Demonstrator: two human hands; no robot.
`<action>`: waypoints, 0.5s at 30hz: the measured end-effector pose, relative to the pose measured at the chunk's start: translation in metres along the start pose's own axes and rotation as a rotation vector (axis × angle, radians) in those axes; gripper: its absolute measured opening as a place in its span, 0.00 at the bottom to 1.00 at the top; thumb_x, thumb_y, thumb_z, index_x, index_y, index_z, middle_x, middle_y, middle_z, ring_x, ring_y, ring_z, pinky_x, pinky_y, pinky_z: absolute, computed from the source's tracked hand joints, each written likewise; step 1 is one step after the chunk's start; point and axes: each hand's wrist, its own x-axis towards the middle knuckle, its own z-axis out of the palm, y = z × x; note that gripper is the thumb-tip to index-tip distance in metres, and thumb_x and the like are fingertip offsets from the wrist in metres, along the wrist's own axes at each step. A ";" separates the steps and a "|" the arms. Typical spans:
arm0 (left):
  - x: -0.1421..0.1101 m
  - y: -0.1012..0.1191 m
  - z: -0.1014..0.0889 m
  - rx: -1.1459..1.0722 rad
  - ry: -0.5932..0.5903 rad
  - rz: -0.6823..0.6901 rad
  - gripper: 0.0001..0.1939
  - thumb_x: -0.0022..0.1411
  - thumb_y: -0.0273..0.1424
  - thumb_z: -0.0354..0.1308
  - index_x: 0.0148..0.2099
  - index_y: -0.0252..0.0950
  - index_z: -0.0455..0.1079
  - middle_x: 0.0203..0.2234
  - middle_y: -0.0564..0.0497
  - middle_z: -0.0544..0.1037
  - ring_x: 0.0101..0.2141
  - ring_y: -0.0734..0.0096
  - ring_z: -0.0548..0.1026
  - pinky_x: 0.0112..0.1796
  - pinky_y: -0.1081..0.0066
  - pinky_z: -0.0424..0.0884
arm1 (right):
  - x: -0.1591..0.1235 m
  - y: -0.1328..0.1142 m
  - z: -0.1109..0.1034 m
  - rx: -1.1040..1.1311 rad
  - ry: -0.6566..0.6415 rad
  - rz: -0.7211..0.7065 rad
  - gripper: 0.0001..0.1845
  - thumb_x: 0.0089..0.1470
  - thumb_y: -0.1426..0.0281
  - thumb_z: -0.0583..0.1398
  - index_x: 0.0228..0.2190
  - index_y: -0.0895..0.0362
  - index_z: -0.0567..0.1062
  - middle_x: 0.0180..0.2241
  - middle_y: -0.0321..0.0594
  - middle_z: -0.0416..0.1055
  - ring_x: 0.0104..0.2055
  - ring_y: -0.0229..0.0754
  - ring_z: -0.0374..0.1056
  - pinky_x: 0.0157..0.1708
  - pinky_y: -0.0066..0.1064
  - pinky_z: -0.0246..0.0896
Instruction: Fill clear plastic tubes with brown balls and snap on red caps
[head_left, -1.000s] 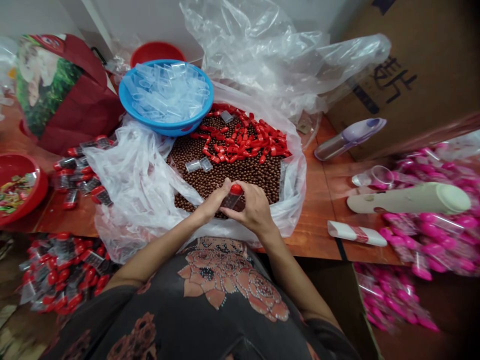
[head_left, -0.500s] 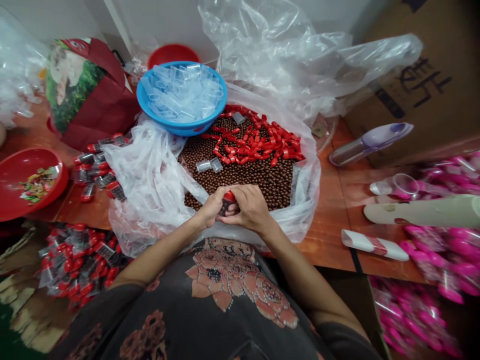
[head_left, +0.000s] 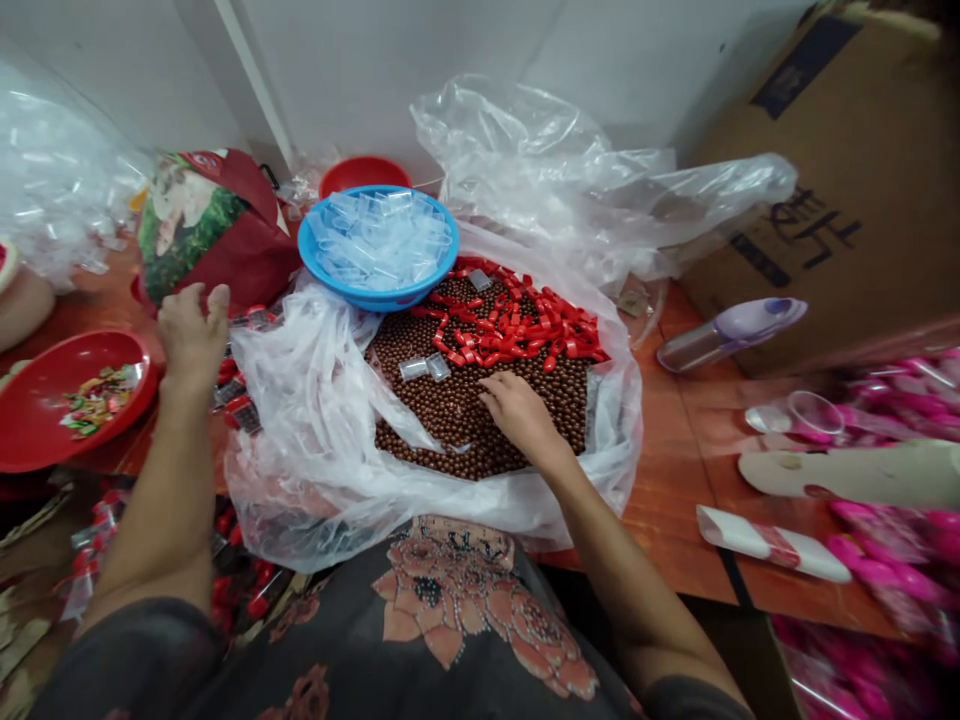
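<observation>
The open, empty left hand (head_left: 191, 335) nears red-capped tubes (head_left: 244, 413) at left. The open right hand (head_left: 521, 415) rests on brown beads (head_left: 480, 445).

Bright even indoor light, soft shadows, blurred warped right edge

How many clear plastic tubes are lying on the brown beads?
3: two tubes side by side mid-pile, one tube beside the blue basin; more may be buried.
</observation>
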 end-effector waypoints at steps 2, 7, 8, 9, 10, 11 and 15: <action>-0.016 0.033 0.006 -0.076 -0.028 0.113 0.16 0.65 0.39 0.53 0.44 0.31 0.73 0.36 0.46 0.76 0.39 0.66 0.70 0.45 0.67 0.65 | 0.014 0.005 0.002 -0.014 0.051 0.023 0.16 0.62 0.73 0.51 0.45 0.60 0.76 0.41 0.50 0.73 0.45 0.48 0.67 0.50 0.39 0.63; -0.089 0.138 0.057 -0.189 -0.723 0.497 0.12 0.65 0.35 0.53 0.42 0.35 0.76 0.35 0.46 0.77 0.37 0.64 0.73 0.41 0.69 0.66 | 0.053 -0.002 0.024 -0.041 0.059 -0.098 0.16 0.64 0.71 0.51 0.47 0.57 0.76 0.41 0.47 0.72 0.43 0.45 0.66 0.46 0.35 0.62; -0.101 0.151 0.071 -0.137 -0.796 0.542 0.12 0.64 0.34 0.55 0.45 0.35 0.75 0.38 0.44 0.77 0.40 0.62 0.73 0.43 0.68 0.66 | 0.060 -0.005 0.029 -0.046 0.048 -0.125 0.16 0.64 0.70 0.52 0.49 0.57 0.74 0.43 0.47 0.72 0.44 0.45 0.66 0.46 0.35 0.62; -0.110 0.160 0.084 -0.089 -0.845 0.563 0.14 0.62 0.33 0.57 0.48 0.36 0.75 0.40 0.43 0.77 0.42 0.60 0.73 0.44 0.67 0.65 | 0.066 -0.008 0.034 -0.054 0.032 -0.142 0.17 0.63 0.69 0.54 0.51 0.57 0.73 0.44 0.47 0.72 0.44 0.45 0.66 0.46 0.35 0.62; -0.116 0.166 0.095 -0.046 -0.876 0.567 0.16 0.60 0.32 0.59 0.51 0.36 0.74 0.41 0.43 0.77 0.44 0.59 0.73 0.45 0.67 0.65 | 0.071 -0.010 0.038 -0.063 0.014 -0.150 0.18 0.62 0.70 0.54 0.52 0.58 0.72 0.44 0.48 0.72 0.45 0.46 0.66 0.46 0.35 0.62; -0.119 0.168 0.103 -0.017 -0.893 0.556 0.19 0.59 0.31 0.60 0.53 0.37 0.72 0.42 0.42 0.76 0.45 0.58 0.72 0.46 0.66 0.65 | 0.075 -0.011 0.040 -0.068 -0.004 -0.147 0.18 0.62 0.71 0.55 0.52 0.59 0.72 0.43 0.49 0.72 0.44 0.46 0.66 0.46 0.35 0.62; -0.115 0.159 0.109 -0.061 -0.959 0.442 0.24 0.56 0.28 0.62 0.56 0.40 0.71 0.40 0.45 0.76 0.44 0.59 0.73 0.46 0.66 0.65 | 0.064 0.001 0.028 0.029 0.041 -0.048 0.20 0.62 0.75 0.50 0.52 0.61 0.73 0.41 0.49 0.72 0.43 0.45 0.68 0.47 0.35 0.63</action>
